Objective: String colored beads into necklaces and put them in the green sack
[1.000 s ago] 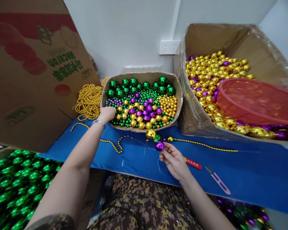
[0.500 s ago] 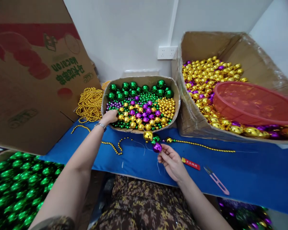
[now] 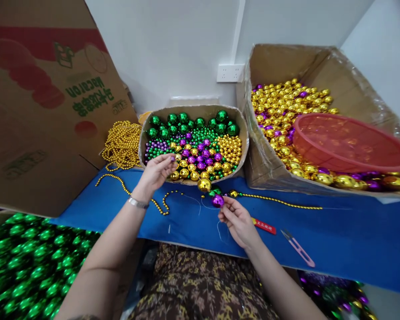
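Observation:
My left hand (image 3: 159, 172) is closed in a pinch on a small purple bead (image 3: 172, 158), just above the near left part of the bead box (image 3: 244, 153). That box holds green, purple and gold beads of several sizes. At the table's middle my right hand (image 3: 239, 220) pinches a large purple bead (image 3: 218, 201). A green bead (image 3: 215, 191) and a large gold bead (image 3: 204, 184) sit right beside it. Thin thread (image 3: 219, 229) trails below my right fingers. From this cluster a strand of small gold beads (image 3: 280, 201) stretches to the right across the blue cloth.
Pink thread snips (image 3: 298, 249) and a red packet (image 3: 264, 226) lie right of my right hand. A gold bead string (image 3: 120, 180) curves at left near a heap of gold strands (image 3: 122, 144). A large carton (image 3: 256, 169) holds gold beads and a red basin (image 3: 353, 142).
My left hand has come up out of the bead box and moved right and nearer, with a small purple bead now between its fingers. My right hand stays at the large purple bead.

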Demonstrator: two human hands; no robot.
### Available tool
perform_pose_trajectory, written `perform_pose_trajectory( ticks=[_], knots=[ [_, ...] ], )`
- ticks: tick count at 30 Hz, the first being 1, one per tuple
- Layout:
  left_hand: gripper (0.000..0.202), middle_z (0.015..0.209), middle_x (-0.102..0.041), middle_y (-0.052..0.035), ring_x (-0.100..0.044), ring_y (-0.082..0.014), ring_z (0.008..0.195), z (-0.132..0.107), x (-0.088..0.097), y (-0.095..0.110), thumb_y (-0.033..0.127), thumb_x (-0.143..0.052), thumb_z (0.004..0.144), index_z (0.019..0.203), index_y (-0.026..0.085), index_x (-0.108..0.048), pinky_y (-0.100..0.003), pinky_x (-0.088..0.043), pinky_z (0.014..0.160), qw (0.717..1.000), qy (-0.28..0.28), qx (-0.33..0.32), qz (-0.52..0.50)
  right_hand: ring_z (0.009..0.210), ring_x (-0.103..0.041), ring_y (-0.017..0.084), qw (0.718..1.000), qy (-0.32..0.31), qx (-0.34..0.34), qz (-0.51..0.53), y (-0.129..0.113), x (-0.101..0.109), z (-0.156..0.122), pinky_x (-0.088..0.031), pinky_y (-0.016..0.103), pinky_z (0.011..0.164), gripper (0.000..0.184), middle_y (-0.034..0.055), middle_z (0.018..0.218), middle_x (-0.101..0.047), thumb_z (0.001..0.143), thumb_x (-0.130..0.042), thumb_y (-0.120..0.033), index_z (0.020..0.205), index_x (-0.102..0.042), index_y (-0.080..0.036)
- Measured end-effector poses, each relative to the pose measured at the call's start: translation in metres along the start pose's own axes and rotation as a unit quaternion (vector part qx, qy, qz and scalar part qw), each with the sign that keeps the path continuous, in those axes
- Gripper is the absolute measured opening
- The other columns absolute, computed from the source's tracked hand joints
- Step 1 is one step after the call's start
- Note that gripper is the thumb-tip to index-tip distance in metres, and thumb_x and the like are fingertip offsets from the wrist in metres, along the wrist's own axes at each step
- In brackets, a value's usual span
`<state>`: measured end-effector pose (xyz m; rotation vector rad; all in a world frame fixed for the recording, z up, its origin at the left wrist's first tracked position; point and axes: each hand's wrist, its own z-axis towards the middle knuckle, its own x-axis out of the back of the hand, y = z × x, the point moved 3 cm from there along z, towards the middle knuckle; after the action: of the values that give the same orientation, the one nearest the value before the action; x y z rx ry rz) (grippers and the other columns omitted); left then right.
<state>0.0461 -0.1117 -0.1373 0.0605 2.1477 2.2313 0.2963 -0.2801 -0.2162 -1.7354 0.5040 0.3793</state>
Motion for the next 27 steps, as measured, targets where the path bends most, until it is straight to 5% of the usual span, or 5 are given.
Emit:
perform_pose_trajectory(
  ticks=[3, 9, 27],
  knots=[
    [0.027, 0.080, -0.069, -0.0052, -0.066, -0.0125, 0.070, -0.031, -0.025, -0.003, 0.027, -0.075, 0.072, 0.095, 0.014, -0.069, -0.023, -0.055, 0.064, 0.978, -0.046, 0.084, -0.185, 0.065, -0.058, 0.010, 0.999, 0.007, 0.018, -0.027, 0.000, -0.003, 0.003, -0.047, 0.024, 0.059, 0.039, -0.0016, 0.077, -0.059, 0.071, -0.079, -0.041, 0.103, -0.066, -0.023],
    [0.025, 0.081, -0.070, -0.0057, -0.067, -0.0127, 0.069, -0.061, -0.056, -0.011, 0.024, -0.075, 0.075, 0.096, 0.013, -0.069, -0.021, -0.055, 0.059, 0.951, -0.096, 0.149, -0.254, 0.065, -0.058, 0.011, 0.997, 0.026, 0.037, -0.067, -0.002, -0.003, 0.003, -0.049, 0.025, 0.060, 0.041, -0.0010, 0.078, -0.059, 0.071, -0.077, -0.044, 0.104, -0.067, -0.022],
    [0.026, 0.080, -0.072, -0.0033, -0.068, -0.0109, 0.068, -0.067, -0.067, -0.017, 0.025, -0.082, 0.068, 0.084, 0.014, -0.066, -0.021, -0.057, 0.064, 0.945, -0.048, 0.152, -0.284, 0.065, -0.060, 0.011, 0.994, 0.028, 0.045, -0.097, 0.000, 0.006, 0.002, -0.050, 0.025, 0.062, 0.039, -0.0013, 0.079, -0.058, 0.074, -0.074, -0.043, 0.107, -0.067, -0.022]
  ],
)
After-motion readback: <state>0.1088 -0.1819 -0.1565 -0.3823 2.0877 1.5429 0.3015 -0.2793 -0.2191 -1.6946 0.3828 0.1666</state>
